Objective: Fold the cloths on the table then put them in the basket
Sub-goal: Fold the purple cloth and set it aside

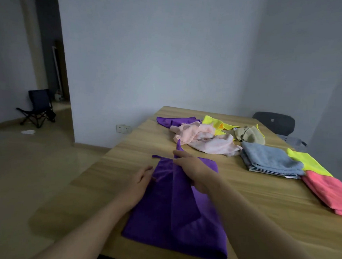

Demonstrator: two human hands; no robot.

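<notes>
Cloth: purple cloth [173,218] lies part-folded on near table [261,203] | right hand [193,170] pinches its lifted far edge | left hand [141,179] rests flat, fingers straight, on left edge | handling: likely light, limp, sagging; best held by corners

Single head view — looks forward-down, close over table [261,203] near edge.

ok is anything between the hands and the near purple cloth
Nothing visible. The right hand pinches a raised fold of the near purple cloth, and the left hand touches its left edge. The basket is not in view, so the way to it cannot be judged.
</notes>
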